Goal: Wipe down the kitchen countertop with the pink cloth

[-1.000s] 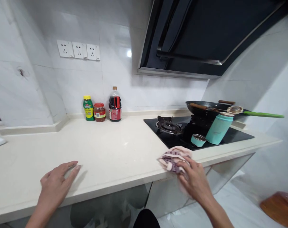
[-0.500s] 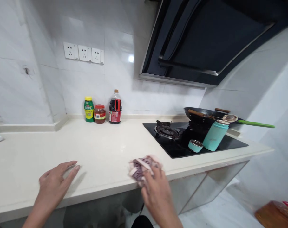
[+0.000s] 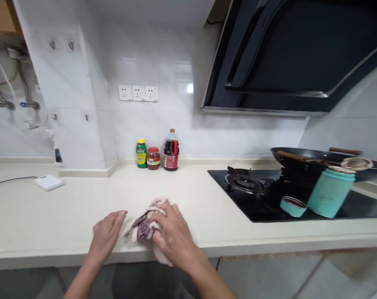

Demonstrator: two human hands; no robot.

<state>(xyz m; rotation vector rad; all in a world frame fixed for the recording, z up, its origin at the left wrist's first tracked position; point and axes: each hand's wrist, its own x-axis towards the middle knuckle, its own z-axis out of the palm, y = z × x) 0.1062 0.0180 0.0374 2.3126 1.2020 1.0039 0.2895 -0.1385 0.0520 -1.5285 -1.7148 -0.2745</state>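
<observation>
My right hand (image 3: 172, 236) is closed on a crumpled cloth (image 3: 145, 226), pale pink with purple patterned patches. It presses the cloth against the cream countertop (image 3: 82, 207), and one corner hangs over the front edge. Just left of the cloth, my left hand (image 3: 106, 234) holds nothing. Its fingers are stretched out close together, low over the counter; I cannot tell whether it touches the surface.
Against the wall stand a green bottle (image 3: 141, 153), a red-lidded jar (image 3: 153, 158) and a dark sauce bottle (image 3: 171, 151). Right, the gas stove (image 3: 269, 207) bears a wok (image 3: 325, 155), a teal canister (image 3: 331, 193) and a small teal cup (image 3: 293, 207). A white box (image 3: 49, 182) lies left.
My right hand has moved left with the cloth, now close to my left hand. The left hand's thumb and fingers have come together. The view has turned left, bringing the white box into sight.
</observation>
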